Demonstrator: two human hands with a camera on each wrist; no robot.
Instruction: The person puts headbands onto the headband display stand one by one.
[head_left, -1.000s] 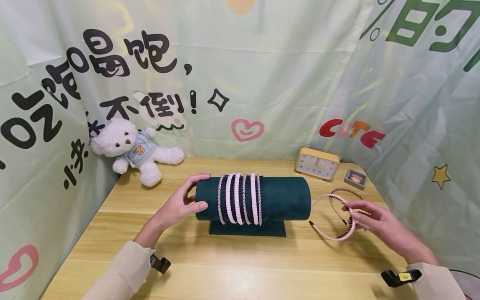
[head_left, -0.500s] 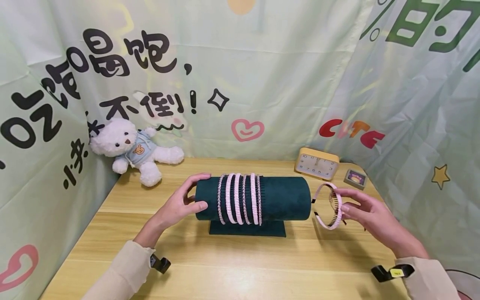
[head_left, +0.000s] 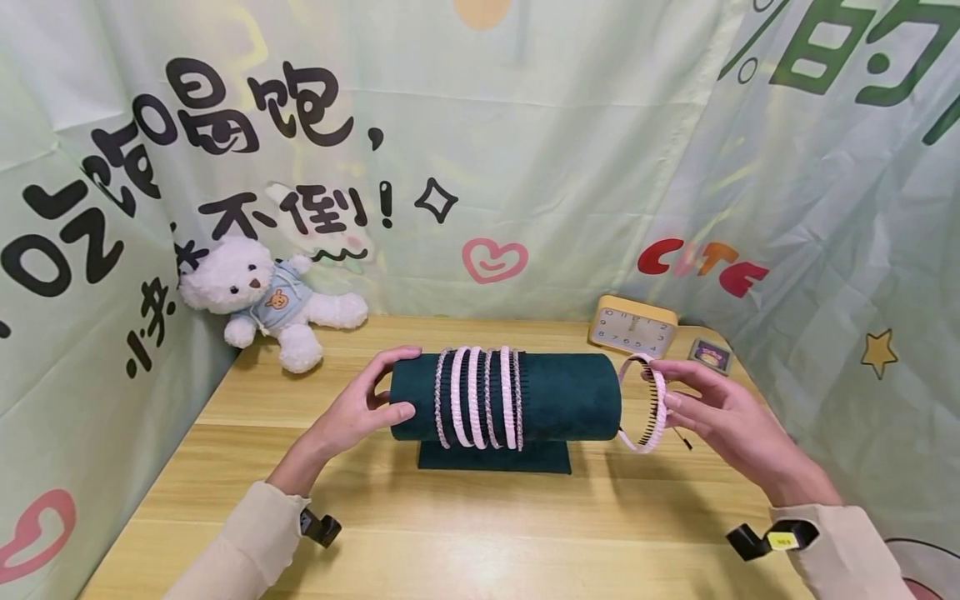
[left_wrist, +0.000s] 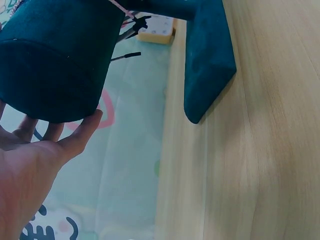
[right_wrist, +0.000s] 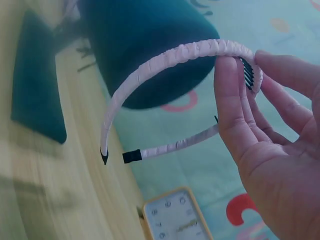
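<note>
My left hand (head_left: 352, 418) grips the left end of a dark green cylindrical headband stand (head_left: 573, 396), thumb in front and fingers behind. In the left wrist view the fingertips (left_wrist: 87, 127) lie against the edge of that end. Around the stand's left and middle part sit several pink and patterned headbands (head_left: 476, 398). At the other end, my right hand (head_left: 742, 433) pinches a pale pink headband (head_left: 660, 417) at its arch, between thumb and fingers. Its two black-tipped ends (right_wrist: 132, 156) face the stand, and in the head view they come right at the roll's right end.
On the wooden table (head_left: 450, 533), another headband (head_left: 686, 442) lies mostly hidden behind my right hand. A yellow clock (head_left: 633, 325) and a small grey box (head_left: 709, 357) stand at the back right. A white teddy bear (head_left: 273, 300) sits at the back left by the curtain.
My right hand has carried the pink headband leftward to the stand's right end and turned its open side toward the roll. The left hand and the stand stay in place.
</note>
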